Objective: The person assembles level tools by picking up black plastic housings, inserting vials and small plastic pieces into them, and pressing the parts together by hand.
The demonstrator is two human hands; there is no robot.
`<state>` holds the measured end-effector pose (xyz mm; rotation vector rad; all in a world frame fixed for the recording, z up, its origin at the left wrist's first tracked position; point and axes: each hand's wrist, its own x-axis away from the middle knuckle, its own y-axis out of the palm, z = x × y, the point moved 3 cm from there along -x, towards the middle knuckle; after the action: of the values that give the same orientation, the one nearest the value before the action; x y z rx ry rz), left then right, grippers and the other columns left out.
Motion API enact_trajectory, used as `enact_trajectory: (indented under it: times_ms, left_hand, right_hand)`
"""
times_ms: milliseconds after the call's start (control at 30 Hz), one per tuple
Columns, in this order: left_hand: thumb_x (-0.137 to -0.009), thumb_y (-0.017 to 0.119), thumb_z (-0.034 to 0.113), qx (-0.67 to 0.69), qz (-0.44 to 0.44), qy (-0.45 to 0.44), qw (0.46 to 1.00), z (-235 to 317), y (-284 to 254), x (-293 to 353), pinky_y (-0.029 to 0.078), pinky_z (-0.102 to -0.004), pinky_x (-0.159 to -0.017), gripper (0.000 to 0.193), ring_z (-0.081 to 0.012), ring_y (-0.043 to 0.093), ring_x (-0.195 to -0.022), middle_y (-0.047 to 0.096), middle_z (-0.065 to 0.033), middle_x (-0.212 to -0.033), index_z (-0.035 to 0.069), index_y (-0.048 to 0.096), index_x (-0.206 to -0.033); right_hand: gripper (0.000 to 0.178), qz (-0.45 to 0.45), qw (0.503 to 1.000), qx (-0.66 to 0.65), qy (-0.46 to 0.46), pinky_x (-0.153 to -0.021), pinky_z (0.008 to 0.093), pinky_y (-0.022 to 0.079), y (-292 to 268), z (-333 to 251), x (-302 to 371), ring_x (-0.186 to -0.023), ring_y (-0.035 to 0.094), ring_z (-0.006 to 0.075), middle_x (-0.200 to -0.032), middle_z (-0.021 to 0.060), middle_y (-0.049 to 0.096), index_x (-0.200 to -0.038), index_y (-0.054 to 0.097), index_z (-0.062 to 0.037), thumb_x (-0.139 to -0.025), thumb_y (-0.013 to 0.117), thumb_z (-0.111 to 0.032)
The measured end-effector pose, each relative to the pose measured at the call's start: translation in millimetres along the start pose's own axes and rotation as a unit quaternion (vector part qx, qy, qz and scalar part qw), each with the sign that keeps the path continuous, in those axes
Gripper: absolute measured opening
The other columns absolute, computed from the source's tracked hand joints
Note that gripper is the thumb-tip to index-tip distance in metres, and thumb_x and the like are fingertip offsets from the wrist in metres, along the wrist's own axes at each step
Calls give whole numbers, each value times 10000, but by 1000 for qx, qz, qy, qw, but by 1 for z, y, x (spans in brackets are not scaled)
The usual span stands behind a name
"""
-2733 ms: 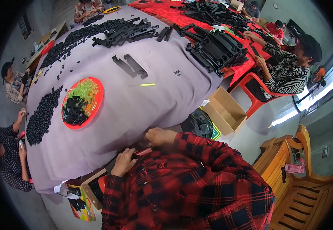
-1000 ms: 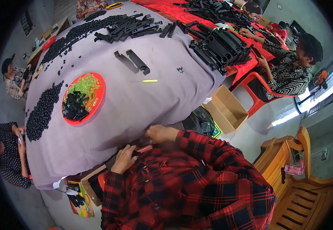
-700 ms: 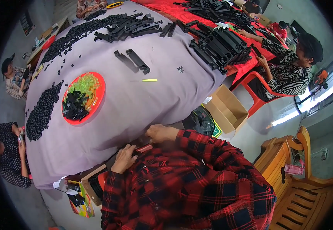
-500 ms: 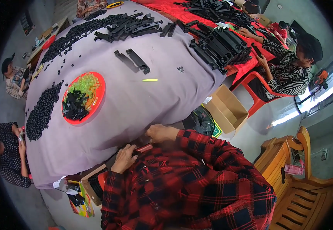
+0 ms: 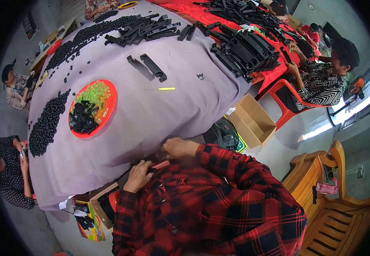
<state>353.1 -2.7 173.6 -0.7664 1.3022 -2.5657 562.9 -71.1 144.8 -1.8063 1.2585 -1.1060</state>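
Note:
My left hand [image 5: 138,176] is low at the table's near edge, against my plaid shirt, with its fingers curled. Something dark shows at its fingertips, too little to name. To its right, my right hand [image 5: 178,148] is closed in a fist, and what it may hold is hidden. A reddish edge [image 5: 160,164] shows between the two hands. Beyond them on the grey cloth [image 5: 151,115] are a red plate [image 5: 113,104] of yellow-green and black small pieces, a yellow-handled thin tool [image 5: 166,89] and two long black plastic parts [image 5: 153,68].
Small black pieces [image 5: 50,123] lie heaped at the left. Black parts [image 5: 249,51] are stacked far right. An open cardboard box [image 5: 253,119] stands right of the table, beside a dark plastic bag [image 5: 221,135]. A co-worker [image 5: 321,81] sits on a red chair; a wooden bench [image 5: 330,213] is lower right.
My hands have stayed almost where they were. The co-worker at the right has drawn one hand back from the red table toward the black part in the other hand.

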Motion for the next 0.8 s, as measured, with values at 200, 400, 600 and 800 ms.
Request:
enact_trajectory:
  times_ms: [200, 400, 600, 800]
  left_hand:
    - [-860, 719, 177, -17, 53, 40, 998, -3, 6, 1, 439, -480, -1018, 530, -424, 534, -1217, 543, -244, -1318, 34, 540, -1338]
    - [-837, 723, 132, -19, 102, 82, 991, -5, 7, 0, 488, -488, -909, 479, -428, 592, -1081, 599, -207, -1160, 16, 563, -1273]
    - [-871, 699, 150, 111, 228, 91, 963, 9, -13, -4, 522, -440, -759, 326, -368, 665, -874, 672, -193, -967, -22, 635, -1140]
    - [-924, 698, 209, 239, 286, 9, 928, 15, -26, 0, 437, -361, -549, 274, -193, 538, -547, 563, -158, -635, -44, 654, -828]
  right_hand:
    - [349, 1, 1000, -6, 5, -871, 465, 554, 1, 0, -1, -1021, 689, 367, -1001, 202, 723, -1040, 737, -38, -786, 763, -277]
    - [309, -5, 1000, -13, 9, -864, 465, 557, -9, -6, 4, -1021, 690, 362, -1007, 195, 725, -1042, 745, -76, -780, 738, -240]
    - [310, 16, 1000, -12, -17, -805, 506, 561, 1, 2, 0, -930, 691, 403, -929, 218, 708, -998, 730, -45, -777, 724, -263]
    - [275, 10, 1000, -13, 19, -791, 480, 565, -3, -1, 2, -933, 707, 370, -915, 210, 721, -949, 737, -44, -743, 700, -222]
